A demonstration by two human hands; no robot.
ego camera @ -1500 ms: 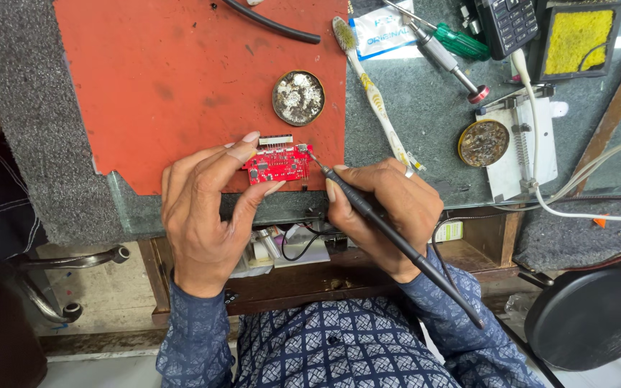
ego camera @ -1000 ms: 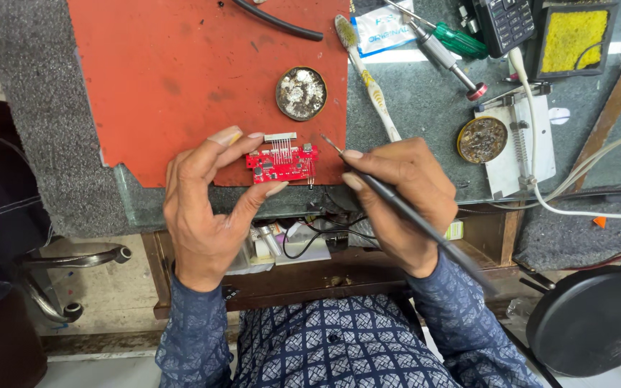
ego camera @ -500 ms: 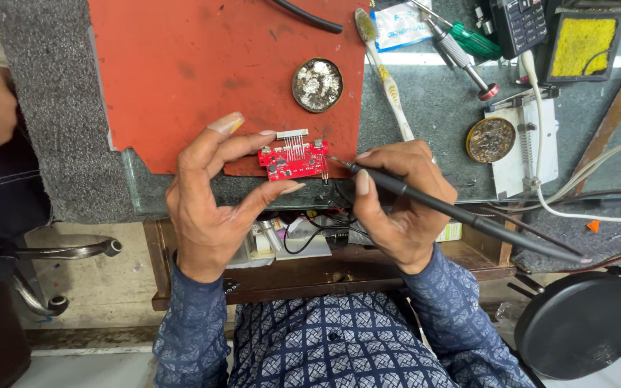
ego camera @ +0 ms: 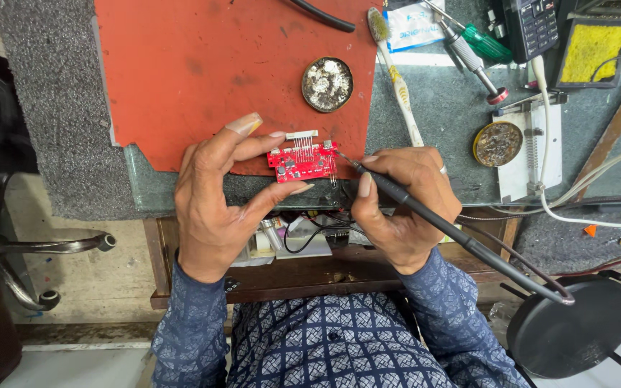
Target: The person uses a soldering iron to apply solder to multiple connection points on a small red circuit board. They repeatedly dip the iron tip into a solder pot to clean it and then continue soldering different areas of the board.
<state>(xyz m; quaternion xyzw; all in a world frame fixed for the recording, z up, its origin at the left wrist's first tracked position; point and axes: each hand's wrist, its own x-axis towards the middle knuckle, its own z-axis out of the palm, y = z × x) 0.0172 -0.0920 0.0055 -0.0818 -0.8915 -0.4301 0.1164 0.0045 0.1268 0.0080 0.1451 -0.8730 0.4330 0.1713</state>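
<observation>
A small red circuit board (ego camera: 302, 162) with a row of metal pins along its top edge lies at the near edge of an orange-red mat (ego camera: 203, 65). My left hand (ego camera: 217, 197) pinches the board between thumb and fingers at its left side. My right hand (ego camera: 404, 205) grips a black soldering iron (ego camera: 425, 215) like a pen. Its fine tip touches the board's right end. The iron's cable runs off to the lower right.
On the mat sits a round tin (ego camera: 327, 84) of greyish residue. To the right lie a toothbrush (ego camera: 397, 75), a green-handled screwdriver (ego camera: 472, 44), a second round tin (ego camera: 498, 143), a yellow sponge tray (ego camera: 594, 43) and white cables (ego camera: 583, 215). A black round stool (ego camera: 573, 334) stands lower right.
My view has shifted slightly. My left hand has kept its hold on the board while the right hand has brought the iron's tip onto the board's right end.
</observation>
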